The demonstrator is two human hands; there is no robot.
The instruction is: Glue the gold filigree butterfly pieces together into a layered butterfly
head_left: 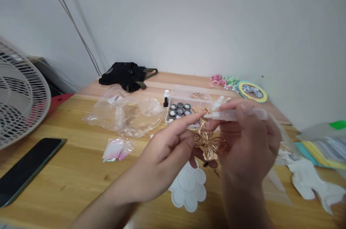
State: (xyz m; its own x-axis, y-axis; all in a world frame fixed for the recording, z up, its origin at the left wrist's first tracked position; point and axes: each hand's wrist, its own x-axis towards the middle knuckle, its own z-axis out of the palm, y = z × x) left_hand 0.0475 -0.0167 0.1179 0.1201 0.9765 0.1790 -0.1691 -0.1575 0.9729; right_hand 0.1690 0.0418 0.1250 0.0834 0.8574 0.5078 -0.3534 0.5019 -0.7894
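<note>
My left hand [162,160] pinches a gold openwork metal butterfly ornament [209,145] near its top, with the index finger stretched toward it. My right hand [248,142] grips a slim translucent squeeze bottle [232,115] crosswise in its fingers. The bottle's narrow tip points left and ends just above the butterfly, close to my left index fingertip. Below my hands lies a white flower-shaped palette [187,189], partly hidden by them.
On the wooden table [81,185] are a plastic tray of small round pots [178,111], a crumpled plastic bag [127,113], a black phone [27,171], and a black pouch [124,75]. A white fan [18,95] stands at the left. Paper pieces lie at the right.
</note>
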